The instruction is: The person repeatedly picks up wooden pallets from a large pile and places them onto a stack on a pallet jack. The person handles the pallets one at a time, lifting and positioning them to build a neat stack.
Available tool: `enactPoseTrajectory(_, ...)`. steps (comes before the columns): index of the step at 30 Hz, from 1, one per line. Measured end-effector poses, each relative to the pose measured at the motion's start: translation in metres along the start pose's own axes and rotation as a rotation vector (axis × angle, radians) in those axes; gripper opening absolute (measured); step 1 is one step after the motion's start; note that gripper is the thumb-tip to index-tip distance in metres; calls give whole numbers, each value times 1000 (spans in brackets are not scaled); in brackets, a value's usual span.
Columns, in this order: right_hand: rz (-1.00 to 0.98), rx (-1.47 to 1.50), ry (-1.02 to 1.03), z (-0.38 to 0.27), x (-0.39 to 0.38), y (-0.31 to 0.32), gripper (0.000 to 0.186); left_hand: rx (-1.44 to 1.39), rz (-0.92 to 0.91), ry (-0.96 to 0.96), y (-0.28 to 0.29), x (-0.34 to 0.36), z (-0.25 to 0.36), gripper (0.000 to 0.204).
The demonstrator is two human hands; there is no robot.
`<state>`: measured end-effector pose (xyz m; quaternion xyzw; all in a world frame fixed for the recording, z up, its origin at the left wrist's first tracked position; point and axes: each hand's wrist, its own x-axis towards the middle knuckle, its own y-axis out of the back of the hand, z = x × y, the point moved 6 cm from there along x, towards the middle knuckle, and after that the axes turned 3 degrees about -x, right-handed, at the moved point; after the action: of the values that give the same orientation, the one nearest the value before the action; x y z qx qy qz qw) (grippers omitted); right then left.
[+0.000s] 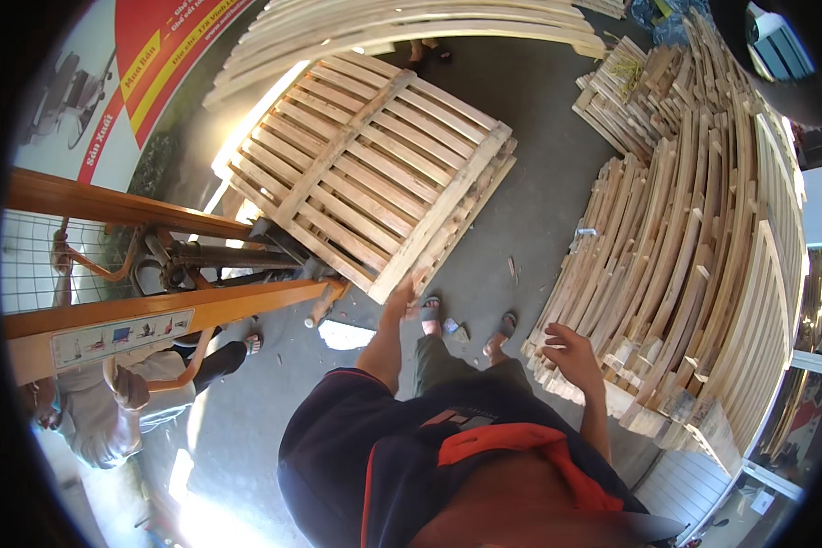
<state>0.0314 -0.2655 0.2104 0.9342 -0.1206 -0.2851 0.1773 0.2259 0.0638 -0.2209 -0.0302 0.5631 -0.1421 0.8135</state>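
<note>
A slatted wooden pallet (pixel 374 164) lies in front of me, turned at a slant, with an orange lifting truck (pixel 210 306) up against its left side. My left hand (pixel 402 297) reaches to the pallet's nearest corner and grips its edge; the fingers show only in part. Out to my right, my right hand (pixel 568 353) is open, fingers apart and holding nothing. It hangs beside a long stack of wooden pallets (pixel 667 265), and I cannot tell whether it touches them.
At the left a co-worker (pixel 128 411) grips the truck's handle. More pallets (pixel 411 32) stand at the far end, beyond the slanted one. White scrap (pixel 345 335) and small bits of debris lie on the grey floor (pixel 539 110). A printed banner (pixel 110 82) hangs at the far left.
</note>
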Motion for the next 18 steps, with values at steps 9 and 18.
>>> enactPoseTrajectory(9,976,-41,309,-134,-251,185,40,665,-318,-206,5,-87,-103,44)
enactPoseTrajectory(18,1443,-465,-214,35,-387,381,36,538,-429,-190,-325,-139,23,21)
